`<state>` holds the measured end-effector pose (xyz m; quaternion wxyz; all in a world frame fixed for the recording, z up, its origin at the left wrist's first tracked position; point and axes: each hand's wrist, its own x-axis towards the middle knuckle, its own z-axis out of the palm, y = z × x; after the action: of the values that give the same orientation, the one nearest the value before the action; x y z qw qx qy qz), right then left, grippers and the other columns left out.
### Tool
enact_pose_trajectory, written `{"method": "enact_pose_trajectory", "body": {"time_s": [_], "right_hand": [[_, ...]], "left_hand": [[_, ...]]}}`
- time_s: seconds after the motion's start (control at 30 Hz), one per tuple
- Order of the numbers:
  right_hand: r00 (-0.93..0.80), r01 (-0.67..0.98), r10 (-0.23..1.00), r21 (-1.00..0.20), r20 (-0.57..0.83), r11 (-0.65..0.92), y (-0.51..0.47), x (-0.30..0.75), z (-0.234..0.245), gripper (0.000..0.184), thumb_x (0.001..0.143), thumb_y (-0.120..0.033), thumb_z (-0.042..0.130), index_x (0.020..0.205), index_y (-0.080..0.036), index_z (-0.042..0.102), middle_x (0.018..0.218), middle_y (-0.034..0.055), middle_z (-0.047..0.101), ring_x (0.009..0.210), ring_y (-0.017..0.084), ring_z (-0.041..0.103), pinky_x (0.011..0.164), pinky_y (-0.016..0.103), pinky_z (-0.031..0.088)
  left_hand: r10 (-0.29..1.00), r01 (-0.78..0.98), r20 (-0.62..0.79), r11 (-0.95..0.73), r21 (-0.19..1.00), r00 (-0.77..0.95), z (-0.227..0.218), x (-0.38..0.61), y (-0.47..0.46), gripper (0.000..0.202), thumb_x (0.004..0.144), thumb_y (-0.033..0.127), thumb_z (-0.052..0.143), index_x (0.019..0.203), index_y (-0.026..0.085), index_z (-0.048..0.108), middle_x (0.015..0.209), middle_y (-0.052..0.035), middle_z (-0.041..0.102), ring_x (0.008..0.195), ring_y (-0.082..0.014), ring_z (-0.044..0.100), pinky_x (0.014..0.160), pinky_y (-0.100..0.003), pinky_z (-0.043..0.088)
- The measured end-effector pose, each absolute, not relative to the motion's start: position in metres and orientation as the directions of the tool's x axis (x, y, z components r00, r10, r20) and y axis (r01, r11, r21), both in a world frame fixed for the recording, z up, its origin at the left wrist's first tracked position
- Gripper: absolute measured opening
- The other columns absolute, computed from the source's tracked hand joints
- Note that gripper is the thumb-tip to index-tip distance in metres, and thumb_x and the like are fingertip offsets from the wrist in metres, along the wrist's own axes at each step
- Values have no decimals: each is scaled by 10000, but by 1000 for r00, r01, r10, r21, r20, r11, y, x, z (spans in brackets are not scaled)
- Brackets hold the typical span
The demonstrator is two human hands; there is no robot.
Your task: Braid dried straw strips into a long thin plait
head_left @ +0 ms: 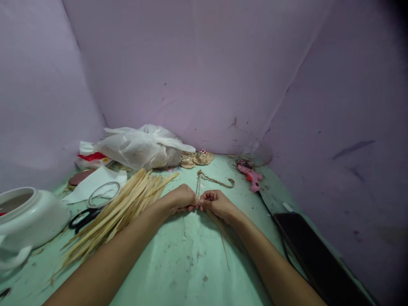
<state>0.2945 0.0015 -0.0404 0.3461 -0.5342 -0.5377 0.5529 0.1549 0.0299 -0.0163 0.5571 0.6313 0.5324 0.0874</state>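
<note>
My left hand and my right hand meet over the middle of the green tabletop. Both are closed, pinching a thin braided cord of straw-coloured fibre. From my fingertips the cord runs away from me, bends sharply, then trails right to a curled end. Loose fibre strands hang from under my right hand toward me. Fingers hide the exact spot where the cord is gripped. Left of my left hand lies a bundle of dry, flat straw strips.
On the left are black-handled scissors, a tape roll and a white pot. A white plastic bag and woven pieces lie along the back wall. At right are a pink glue gun with its cable and a dark flat object.
</note>
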Motion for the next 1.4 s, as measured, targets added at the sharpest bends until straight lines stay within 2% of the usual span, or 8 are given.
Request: {"method": "enact_pose_trajectory", "body": {"time_s": [0.17,0.3,0.43,0.8,0.9,1.1,1.23,1.4], "right_hand": [[-192,280,950,-942,-245,-186,2,299,-35,134,634,-231,561,565,-118,539,416,-52,431,391,38,320,399,177,211],[-251,238,899,-923,-359,-302,-2,307,-23,255,737,-302,443,616,-114,564,497,-7,500,407,54,393,387,179,261],[-271,286,865,-893,-422,-346,-5,311,-17,195,716,-219,475,584,-106,563,462,-11,490,387,50,403,392,175,302],[-61,395,908,-845,-415,-360,-3,306,-20,166,621,-174,548,461,-134,532,372,-24,448,332,58,364,357,193,274],[38,598,939,-745,-342,-296,-3,299,-20,161,598,-198,558,447,-143,554,381,5,479,348,86,401,380,220,282],[133,935,991,-329,-21,-133,-25,267,-11,234,639,-328,557,689,-141,688,707,157,655,631,233,585,496,275,328],[45,970,995,-234,-89,-65,-38,247,-6,222,702,-186,492,793,-135,688,769,178,656,701,250,605,564,286,366],[-48,977,985,-214,-166,12,-46,237,-4,236,662,-108,509,824,-113,681,811,174,656,757,238,607,603,260,387]], "left_hand": [[796,488,-402,157,859,453,-21,155,29,68,509,112,443,500,119,510,310,61,328,277,-38,211,313,-196,111],[772,493,-446,200,846,452,-25,151,33,52,512,149,452,488,132,495,319,59,335,274,-38,202,311,-199,91],[760,470,-458,228,852,461,-26,151,35,45,519,163,478,489,133,495,325,55,353,278,-37,223,312,-191,106],[754,518,-469,202,831,459,-24,152,33,98,532,183,480,547,121,554,348,45,392,264,-45,224,309,-207,109],[809,547,-429,164,821,402,-19,159,27,77,523,155,470,497,116,530,325,38,374,265,-50,237,311,-211,130],[837,599,-481,250,761,261,-14,171,16,170,532,86,417,372,142,409,256,25,307,260,-63,275,315,-204,156],[817,566,-510,294,770,270,-10,169,17,243,549,79,397,324,153,346,245,18,305,259,-56,275,314,-195,153],[805,582,-449,164,797,388,-12,164,22,240,535,81,442,330,159,344,235,32,285,259,-55,253,314,-209,141]]}}
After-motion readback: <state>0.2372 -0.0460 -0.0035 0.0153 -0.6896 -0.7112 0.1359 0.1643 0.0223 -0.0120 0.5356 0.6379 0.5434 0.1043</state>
